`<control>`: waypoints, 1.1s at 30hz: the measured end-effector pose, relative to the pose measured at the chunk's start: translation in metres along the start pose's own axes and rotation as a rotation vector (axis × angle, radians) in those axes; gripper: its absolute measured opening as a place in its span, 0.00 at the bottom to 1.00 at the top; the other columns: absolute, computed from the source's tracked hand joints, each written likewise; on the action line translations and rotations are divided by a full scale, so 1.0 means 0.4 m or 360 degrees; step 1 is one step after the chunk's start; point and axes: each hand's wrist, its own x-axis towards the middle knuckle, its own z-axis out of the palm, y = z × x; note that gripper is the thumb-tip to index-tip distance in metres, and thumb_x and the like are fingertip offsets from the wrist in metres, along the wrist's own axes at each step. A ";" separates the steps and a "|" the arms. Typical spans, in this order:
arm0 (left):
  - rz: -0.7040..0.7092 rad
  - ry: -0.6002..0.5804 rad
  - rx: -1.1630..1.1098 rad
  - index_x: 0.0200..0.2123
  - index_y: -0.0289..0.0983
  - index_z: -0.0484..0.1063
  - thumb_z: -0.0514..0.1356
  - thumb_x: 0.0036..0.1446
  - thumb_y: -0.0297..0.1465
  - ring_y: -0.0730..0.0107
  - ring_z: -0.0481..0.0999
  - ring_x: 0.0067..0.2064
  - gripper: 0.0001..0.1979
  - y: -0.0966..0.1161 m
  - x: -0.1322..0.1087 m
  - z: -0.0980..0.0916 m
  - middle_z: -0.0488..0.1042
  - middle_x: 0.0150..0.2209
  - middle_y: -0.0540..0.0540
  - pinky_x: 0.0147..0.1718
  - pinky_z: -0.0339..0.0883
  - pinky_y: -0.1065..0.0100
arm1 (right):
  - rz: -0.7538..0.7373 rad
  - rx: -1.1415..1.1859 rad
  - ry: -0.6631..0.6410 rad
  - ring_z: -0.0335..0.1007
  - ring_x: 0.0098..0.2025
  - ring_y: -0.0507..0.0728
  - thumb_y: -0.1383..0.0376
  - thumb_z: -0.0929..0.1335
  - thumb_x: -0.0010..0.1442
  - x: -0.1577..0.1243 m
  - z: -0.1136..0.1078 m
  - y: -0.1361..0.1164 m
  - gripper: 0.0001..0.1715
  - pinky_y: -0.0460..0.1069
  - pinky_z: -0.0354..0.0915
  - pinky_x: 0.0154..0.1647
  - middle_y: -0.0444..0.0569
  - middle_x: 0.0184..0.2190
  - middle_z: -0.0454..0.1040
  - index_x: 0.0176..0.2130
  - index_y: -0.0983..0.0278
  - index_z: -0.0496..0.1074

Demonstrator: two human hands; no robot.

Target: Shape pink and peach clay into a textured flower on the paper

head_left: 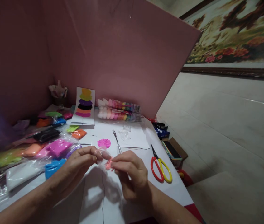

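Observation:
Both hands meet over the white table (132, 199). My left hand (79, 163) pinches the clear plastic wrapper (101, 155) of a small salmon-pink lump of clay (108, 164). My right hand (129, 174) pinches the same lump from the other side, fingers closed on it. Just beyond the hands lie a flat pink clay shell shape (104, 143) on white paper and a small metal fork (117, 140).
Several bags of coloured clay (52, 147) crowd the left of the table. Red-and-yellow scissors (160, 166) lie right of my hands. A card with stacked coloured shapes (84, 105) and packs of clay sticks (119, 110) stand against the pink board (122, 53). A box (174, 149) sits on the floor.

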 end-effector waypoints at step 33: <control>-0.0136 0.0055 -0.0136 0.28 0.36 0.74 0.67 0.51 0.33 0.69 0.69 0.31 0.06 -0.002 0.009 0.008 0.73 0.27 0.49 0.35 0.64 0.68 | -0.0172 -0.0219 -0.0077 0.72 0.43 0.57 0.76 0.65 0.60 -0.010 0.014 0.004 0.24 0.54 0.73 0.42 0.53 0.42 0.75 0.55 0.62 0.64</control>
